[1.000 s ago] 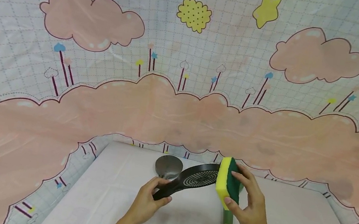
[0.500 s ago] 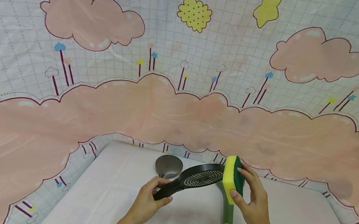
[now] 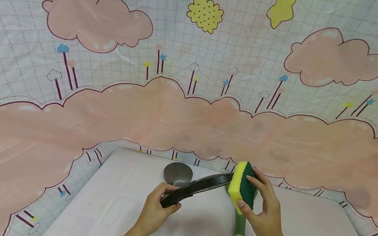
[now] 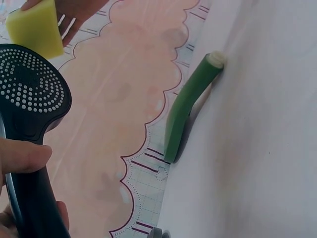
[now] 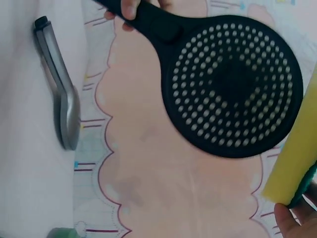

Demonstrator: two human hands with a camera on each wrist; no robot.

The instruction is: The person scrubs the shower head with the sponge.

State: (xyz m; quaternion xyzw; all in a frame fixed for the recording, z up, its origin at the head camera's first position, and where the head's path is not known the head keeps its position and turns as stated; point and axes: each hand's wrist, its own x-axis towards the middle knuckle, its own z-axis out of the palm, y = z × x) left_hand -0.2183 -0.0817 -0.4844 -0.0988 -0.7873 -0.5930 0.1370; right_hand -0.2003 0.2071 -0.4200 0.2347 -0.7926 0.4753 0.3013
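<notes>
A black shower head [image 3: 202, 184] with rows of pale nozzles is held above the table; my left hand [image 3: 157, 208] grips its handle, thumb across it in the left wrist view. In my right hand [image 3: 264, 216] is a yellow sponge with a green scouring side [image 3: 243, 186], pinched between thumb and fingers. The sponge's yellow side meets the far rim of the shower head in the head view. In the right wrist view the sponge [image 5: 297, 148] stands on edge beside the nozzle face [image 5: 233, 84].
A green shower head [image 3: 240, 227] lies on the white table [image 3: 85, 209], its head partly behind the sponge; its handle [image 4: 190, 99] shows in the left wrist view. A grey shower head [image 3: 178, 174] lies farther back to the left. A patterned cloth [image 3: 209, 127] hangs behind.
The sponge moved right along the rim, then back slightly left. The black shower head has turned in the left hand, so its nozzle face is now seen nearly edge-on in the head view.
</notes>
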